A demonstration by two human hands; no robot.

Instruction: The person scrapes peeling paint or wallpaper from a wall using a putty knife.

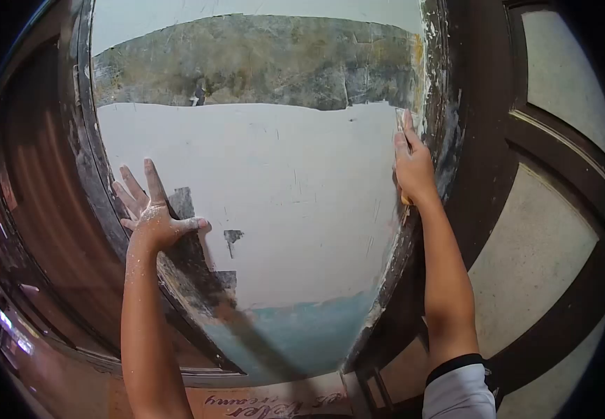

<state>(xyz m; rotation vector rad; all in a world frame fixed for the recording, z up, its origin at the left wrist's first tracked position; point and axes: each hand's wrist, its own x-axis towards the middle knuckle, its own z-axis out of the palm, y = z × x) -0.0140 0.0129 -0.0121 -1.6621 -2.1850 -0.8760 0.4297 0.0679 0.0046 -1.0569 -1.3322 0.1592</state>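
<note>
My left hand (150, 213) presses against the left part of a wall panel (295, 188), fingers spread and dusted with white powder. On the panel's right edge, my right hand (414, 164) is closed around a scraper, its yellow-orange handle end (406, 199) showing below the palm. The blade points upward by the fingertips and is mostly hidden by them. White coating covers the panel's middle. A bare grey-brown band (260, 59) crosses above it, and dark scraped patches (233, 237) show near my left hand. Along the bottom runs a light blue strip (302, 328).
Worn dark frames with chipped paint border the panel, including the right frame (442, 91). A dark brown door with pale panels (536, 230) stands at right. Brown wooden panelling (44, 160) is at left. Below lies a printed cardboard sheet (247, 401).
</note>
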